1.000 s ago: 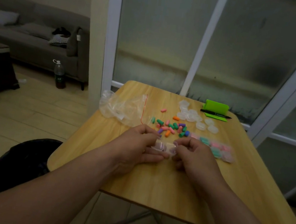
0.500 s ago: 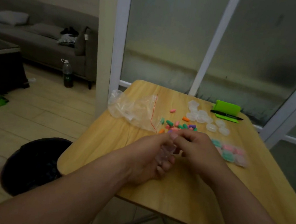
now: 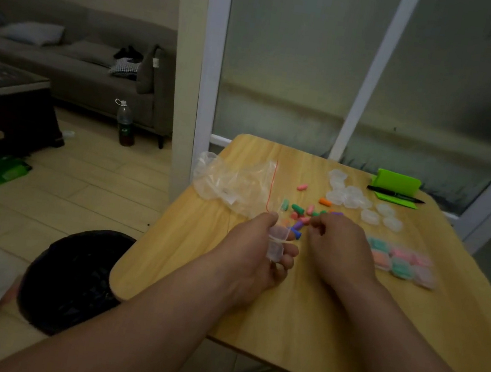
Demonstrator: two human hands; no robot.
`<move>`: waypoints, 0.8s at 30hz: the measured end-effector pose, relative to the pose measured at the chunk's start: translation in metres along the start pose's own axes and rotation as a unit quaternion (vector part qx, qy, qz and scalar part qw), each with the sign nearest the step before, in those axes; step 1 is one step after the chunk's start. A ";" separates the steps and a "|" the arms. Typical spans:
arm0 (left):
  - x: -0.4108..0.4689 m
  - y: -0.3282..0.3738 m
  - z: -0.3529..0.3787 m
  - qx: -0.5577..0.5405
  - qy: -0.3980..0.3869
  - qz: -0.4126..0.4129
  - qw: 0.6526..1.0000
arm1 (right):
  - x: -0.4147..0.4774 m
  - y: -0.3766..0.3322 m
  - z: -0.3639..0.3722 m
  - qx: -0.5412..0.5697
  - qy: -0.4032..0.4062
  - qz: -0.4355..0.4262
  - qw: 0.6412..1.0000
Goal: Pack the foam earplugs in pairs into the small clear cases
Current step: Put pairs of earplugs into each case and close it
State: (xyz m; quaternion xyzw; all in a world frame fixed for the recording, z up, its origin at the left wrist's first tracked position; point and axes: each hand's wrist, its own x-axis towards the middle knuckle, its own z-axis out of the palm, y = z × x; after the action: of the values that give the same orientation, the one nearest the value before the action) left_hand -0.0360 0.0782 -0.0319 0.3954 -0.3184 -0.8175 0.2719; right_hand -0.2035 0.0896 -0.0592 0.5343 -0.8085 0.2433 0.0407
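My left hand (image 3: 255, 248) holds a small clear case (image 3: 277, 242), hinged open, between thumb and fingers above the wooden table (image 3: 298, 314). My right hand (image 3: 338, 247) hovers over the loose pile of coloured foam earplugs (image 3: 302, 212), fingertips curled at the pile; whether they pinch a plug is hidden. Several empty clear cases (image 3: 351, 196) lie farther back. Filled cases (image 3: 400, 261) with teal and pink plugs sit to the right of my right hand.
A crumpled clear zip bag (image 3: 233, 181) lies at the table's left edge. A green holder (image 3: 397, 184) with a black pen (image 3: 395, 195) stands at the back right. A black bin (image 3: 74, 278) sits on the floor left of the table.
My hands have parted: the left one keeps the open case and has turned palm up, the right has reached forward to the earplug pile. The camera has swung left.
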 end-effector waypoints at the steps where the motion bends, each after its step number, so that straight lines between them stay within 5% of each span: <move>1: 0.000 0.000 -0.001 0.002 0.001 0.000 1.000 | 0.000 0.001 0.001 -0.002 0.004 -0.001 1.000; 17: 0.001 -0.002 -0.002 0.003 0.002 0.000 1.000 | -0.010 0.000 -0.005 -0.005 0.014 0.027 1.000; 24: 0.001 -0.001 -0.004 -0.048 -0.058 -0.007 0.997 | -0.032 -0.018 -0.054 0.178 0.031 -0.047 0.982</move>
State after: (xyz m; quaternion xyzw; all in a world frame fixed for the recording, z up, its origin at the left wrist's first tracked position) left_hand -0.0335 0.0767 -0.0347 0.3360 -0.2910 -0.8555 0.2655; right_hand -0.1850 0.1346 -0.0158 0.5629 -0.7242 0.3979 -0.0187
